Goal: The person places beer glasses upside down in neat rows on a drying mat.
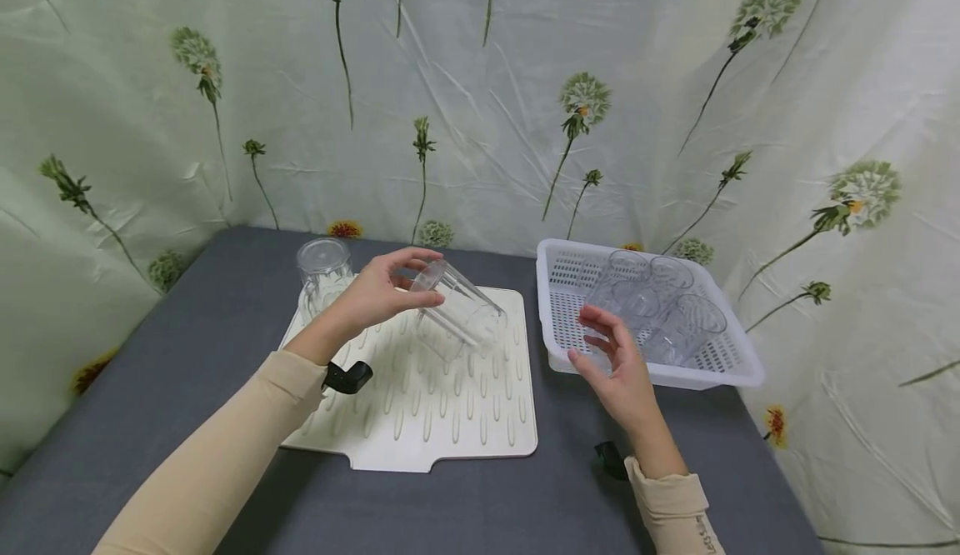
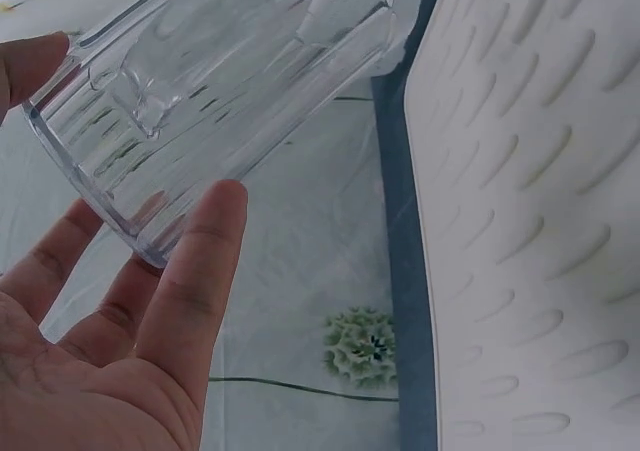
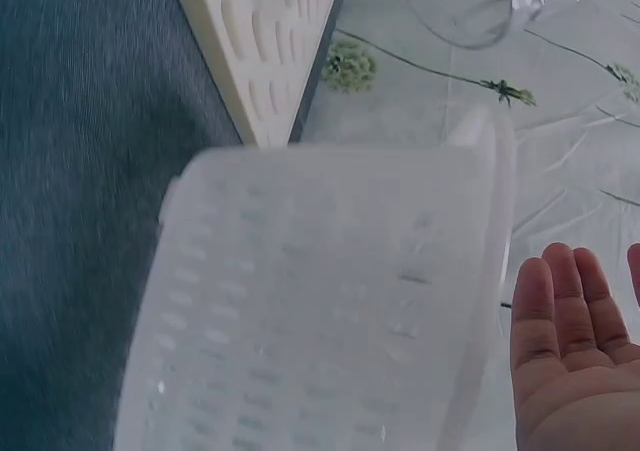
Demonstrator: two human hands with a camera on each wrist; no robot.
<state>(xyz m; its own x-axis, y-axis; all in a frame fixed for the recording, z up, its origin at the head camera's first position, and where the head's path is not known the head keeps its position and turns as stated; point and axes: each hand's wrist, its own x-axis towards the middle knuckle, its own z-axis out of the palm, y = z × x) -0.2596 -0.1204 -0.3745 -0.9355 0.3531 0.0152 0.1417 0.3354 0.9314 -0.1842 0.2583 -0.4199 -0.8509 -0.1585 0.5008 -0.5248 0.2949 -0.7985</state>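
Observation:
My left hand (image 1: 378,290) grips a clear glass (image 1: 468,313) by one end, thumb on one side and fingers on the other. Tilted, the glass hangs over a white ridged draining board (image 1: 420,405). The left wrist view shows the fingertips against the wall of the glass (image 2: 230,101). Another clear glass (image 1: 324,262) stands at the board's back left corner. My right hand (image 1: 618,372) holds nothing; its fingers are loosely bent at the near left rim of a white basket (image 1: 551,322). Several clear glasses (image 1: 684,330) lie in that basket.
A dark grey cloth (image 1: 480,505) covers the table. Behind it hangs a pale curtain (image 1: 487,163) with a dandelion print, close to the table's back edge. Between board and basket runs a narrow strip of cloth. Black wrist mounts (image 1: 348,377) sit under both forearms.

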